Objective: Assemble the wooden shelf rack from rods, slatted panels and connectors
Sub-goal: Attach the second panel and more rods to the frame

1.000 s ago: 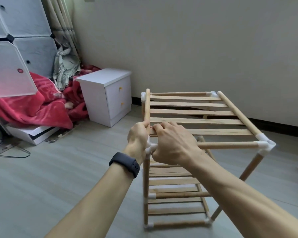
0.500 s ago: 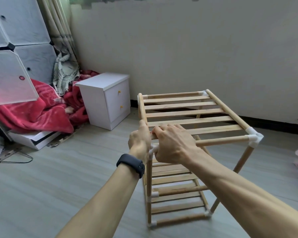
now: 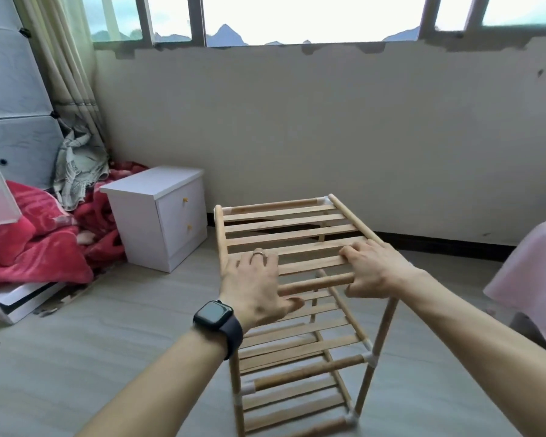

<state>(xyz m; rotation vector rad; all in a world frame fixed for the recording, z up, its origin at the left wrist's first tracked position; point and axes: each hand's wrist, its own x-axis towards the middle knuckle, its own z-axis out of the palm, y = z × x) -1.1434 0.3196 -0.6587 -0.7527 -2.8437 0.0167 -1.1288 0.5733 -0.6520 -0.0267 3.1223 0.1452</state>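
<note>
The wooden shelf rack [image 3: 297, 339] stands upright on the floor in the middle, with white connectors [image 3: 367, 357] at its joints. Its top slatted panel [image 3: 284, 228] is level, and two lower slatted tiers show beneath it. My left hand [image 3: 252, 285], with a ring and a dark watch, lies over the top's near-left corner, fingers on the slats and thumb under the front rod [image 3: 316, 283]. My right hand [image 3: 375, 269] grips the near-right corner, fingers curled on the slats and thumb below the same rod. Both corner connectors are hidden under my hands.
A white two-drawer nightstand [image 3: 161, 216] stands left of the rack by the wall. A red blanket [image 3: 29, 247] and grey plastic cabinet panels [image 3: 13, 89] fill the far left. Pink cloth [image 3: 533, 279] hangs at the right edge. Grey floor surrounds the rack.
Both hands were bunched at the near-left corner connector. My right hand has slid along the front rod to the near-right corner, and my left hand now spreads over the left corner. The view has tilted up.
</note>
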